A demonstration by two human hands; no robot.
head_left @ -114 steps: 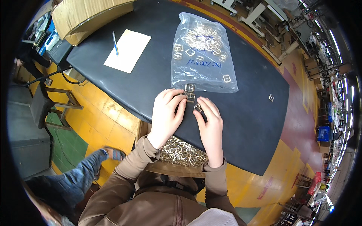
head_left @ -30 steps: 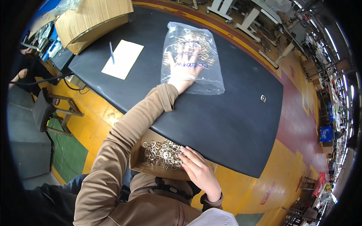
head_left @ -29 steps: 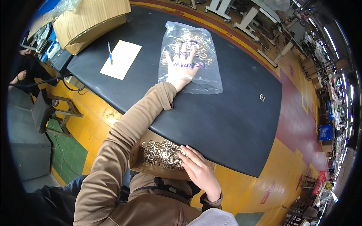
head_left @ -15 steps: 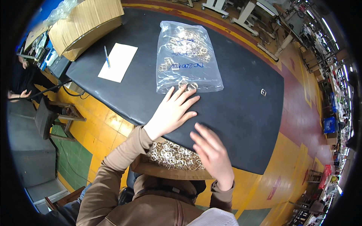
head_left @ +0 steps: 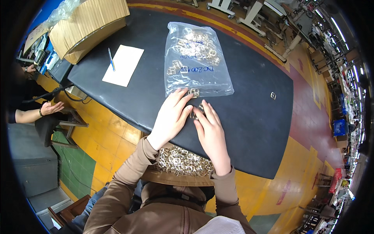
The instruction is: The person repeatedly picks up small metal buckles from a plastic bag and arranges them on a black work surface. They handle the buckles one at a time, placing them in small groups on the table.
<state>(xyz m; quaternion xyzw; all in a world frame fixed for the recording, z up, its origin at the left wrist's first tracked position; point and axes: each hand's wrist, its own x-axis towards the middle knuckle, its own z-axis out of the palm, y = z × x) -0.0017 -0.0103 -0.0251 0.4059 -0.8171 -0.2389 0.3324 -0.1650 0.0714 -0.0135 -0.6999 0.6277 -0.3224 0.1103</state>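
Right hand (head_left: 211, 130) moved far-ward, beside your left hand (head_left: 170, 116) at loose buckles (head_left: 196, 93).
Looks like arranging; can't tell whether either grip's closed. Next needs a light touch.

White metal stands (head_left: 254, 15) and strip lights (head_left: 340, 33) suggest a factory workshop.

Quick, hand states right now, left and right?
Left hand: open, at the shiny, squarish metal buckles by the clear plastic bag.
Right hand: half-curled at another shiny metal buckle, partly hidden; whether it grips cannot be told.
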